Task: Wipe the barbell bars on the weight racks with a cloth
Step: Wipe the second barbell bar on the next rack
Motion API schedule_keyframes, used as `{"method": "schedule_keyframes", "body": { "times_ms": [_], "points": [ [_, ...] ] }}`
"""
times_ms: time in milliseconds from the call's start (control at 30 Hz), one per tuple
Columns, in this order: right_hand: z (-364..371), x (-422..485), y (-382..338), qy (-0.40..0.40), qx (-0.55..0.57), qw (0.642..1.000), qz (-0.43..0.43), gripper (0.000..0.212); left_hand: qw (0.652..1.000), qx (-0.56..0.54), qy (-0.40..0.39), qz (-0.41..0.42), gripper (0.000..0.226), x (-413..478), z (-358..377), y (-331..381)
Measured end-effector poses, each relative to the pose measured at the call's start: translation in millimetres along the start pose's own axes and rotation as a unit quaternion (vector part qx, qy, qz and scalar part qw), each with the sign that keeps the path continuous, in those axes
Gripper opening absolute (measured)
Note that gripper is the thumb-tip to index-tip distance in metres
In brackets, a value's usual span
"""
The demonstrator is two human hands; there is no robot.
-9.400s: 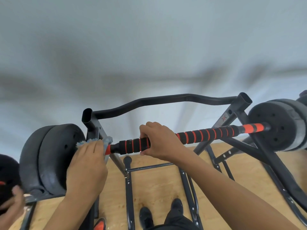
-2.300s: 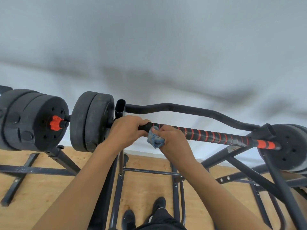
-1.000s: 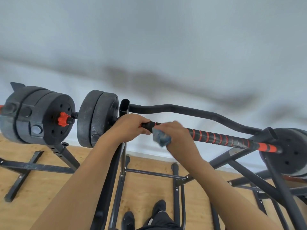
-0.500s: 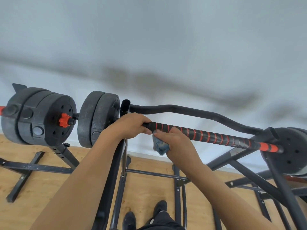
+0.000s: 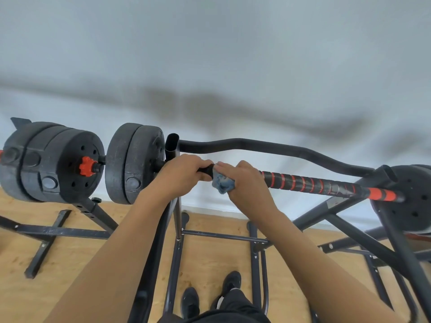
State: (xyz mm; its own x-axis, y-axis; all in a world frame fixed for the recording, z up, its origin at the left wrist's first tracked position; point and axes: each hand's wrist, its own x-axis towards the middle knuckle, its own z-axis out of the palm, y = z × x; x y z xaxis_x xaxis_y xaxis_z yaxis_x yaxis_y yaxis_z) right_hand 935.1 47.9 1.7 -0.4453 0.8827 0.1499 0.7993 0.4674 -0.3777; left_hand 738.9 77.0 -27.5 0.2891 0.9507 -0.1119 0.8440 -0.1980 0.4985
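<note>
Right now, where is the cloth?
In the head view, the cloth is in the right hand, against the bar, just beside the left hand.

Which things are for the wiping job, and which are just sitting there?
For the job: cloth in the right grip, bar held by the left grip, rack.
Just there: left barbell, shoes, floor.
</note>
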Motion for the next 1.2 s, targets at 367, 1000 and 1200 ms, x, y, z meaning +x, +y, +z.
{"method": "schedule_keyframes", "body": {
  "times_ms": [367,1000,1200],
  "points": [
    [-20.1,-4.2,15.7,0.084,0.022,0.996,0.008,0.029,0.998,0.002,-0.054,-0.016,0.012,6.5,-8.1,4.3],
    [15.4,-61.8,20.6,-0.001,0.055,0.998,0.035,0.041,0.994,-0.085,0.057,-0.048,0.046,-21.3,-2.1,11.7],
    [-13.0,-49.0,17.5,0.084,0.104,0.99,0.041,0.036,0.984,-0.129,0.066,-0.104,0.032,-13.9,-3.9,15.0]
  ]
}}
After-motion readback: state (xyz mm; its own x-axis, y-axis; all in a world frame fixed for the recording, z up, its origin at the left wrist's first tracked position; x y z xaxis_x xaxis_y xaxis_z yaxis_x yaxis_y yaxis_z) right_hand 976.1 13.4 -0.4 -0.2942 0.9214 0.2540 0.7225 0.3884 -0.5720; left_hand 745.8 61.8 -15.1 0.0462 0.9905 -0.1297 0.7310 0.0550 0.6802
